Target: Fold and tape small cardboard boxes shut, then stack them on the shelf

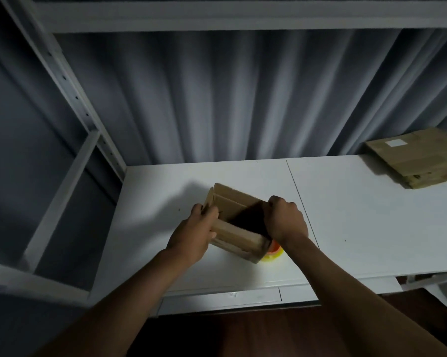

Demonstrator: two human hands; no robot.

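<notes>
Box [236, 222], open brown cardboard with a dark interior whose contents cannot be made out, sits on the white shelf [359, 222] half hiding an orange-and-yellow tape roll [274, 251], left hand [191, 235] and right hand [285, 220] gripping opposite walls, flat cardboard [418, 161] far right.

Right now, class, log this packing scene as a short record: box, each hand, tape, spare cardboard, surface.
box: small cardboard box, open, flaps not folded shut
left hand: left hand grips the box's left side
right hand: right hand grips its right side
tape: tape roll, partly hidden behind the box
spare cardboard: flat cardboard stack, far right
surface: white shelf board
</notes>
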